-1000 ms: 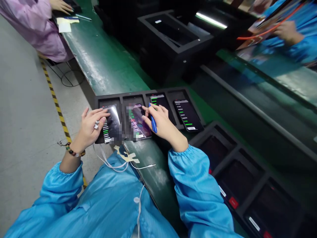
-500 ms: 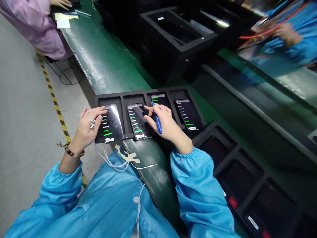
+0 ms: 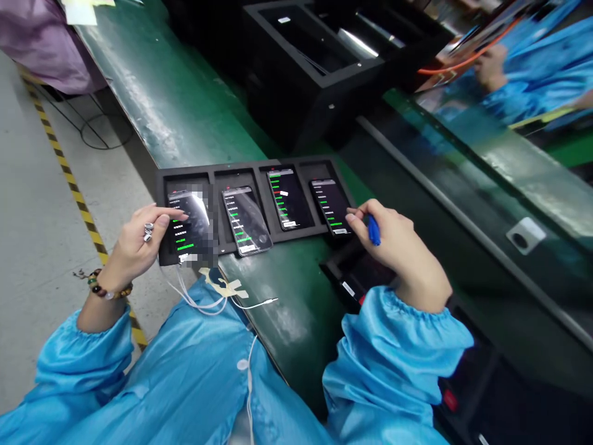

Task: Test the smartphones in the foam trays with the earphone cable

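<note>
On a black compartment tray [image 3: 241,165] lie several phones with dark screens and lines of white and green text. My left hand [image 3: 134,241] is open at the leftmost phone [image 3: 189,225], its index finger stretched over the screen; part of that phone is pixelated. The second phone [image 3: 245,222] lies tilted over the tray's near edge. In its compartment sits the third phone [image 3: 284,201], showing a red line too. My right hand [image 3: 398,241] grips a blue pen [image 3: 373,231], its fingertips at the right edge of the rightmost phone [image 3: 330,207].
Beneath the tray runs a green workbench [image 3: 185,93]. White cables [image 3: 194,301] and tape [image 3: 222,285] hang at its near edge. A large black box [image 3: 296,93] stands behind. More dark trays lie at lower right. Co-workers' sleeves [image 3: 532,62] show at upper right and upper left.
My right hand, with the pen, has moved right from the second phone to the rightmost one, uncovering the third phone. My left hand stays at the leftmost phone. The view has shifted.
</note>
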